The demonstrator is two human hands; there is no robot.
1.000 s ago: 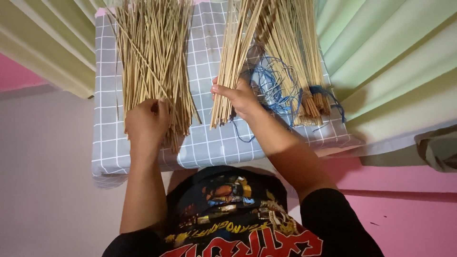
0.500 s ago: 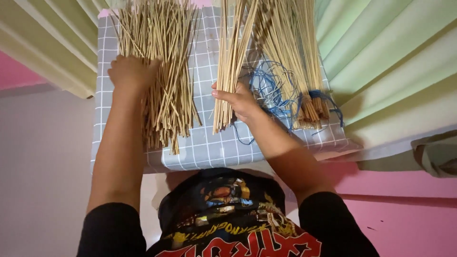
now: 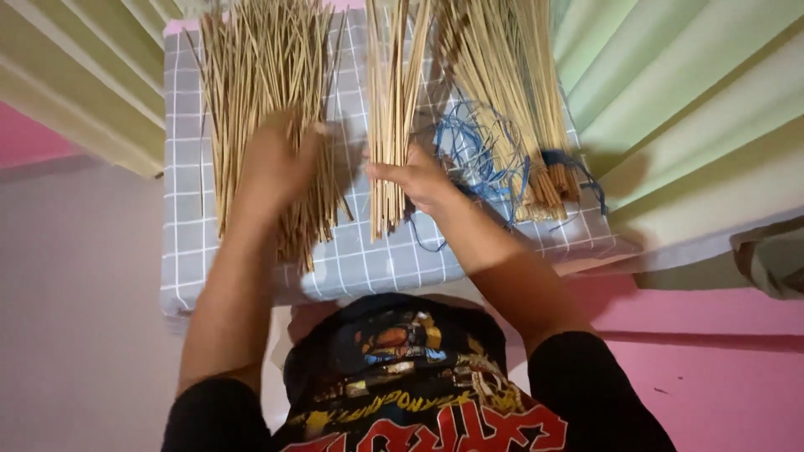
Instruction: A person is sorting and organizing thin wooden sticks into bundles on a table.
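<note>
Overhead, grey checked cushion (image 3: 368,268), green curtains (image 3: 687,100), pink floor (image 3: 720,368)

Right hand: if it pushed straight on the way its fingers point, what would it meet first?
The right hand points left while gripping a thin stick bundle. Past a strip of checked cloth, it would probably first meet the loose stick pile under the left hand.

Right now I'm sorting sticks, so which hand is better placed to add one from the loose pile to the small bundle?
Probably left: the left hand lies on the loose pile, while the right hand grips the small bundle.
</note>
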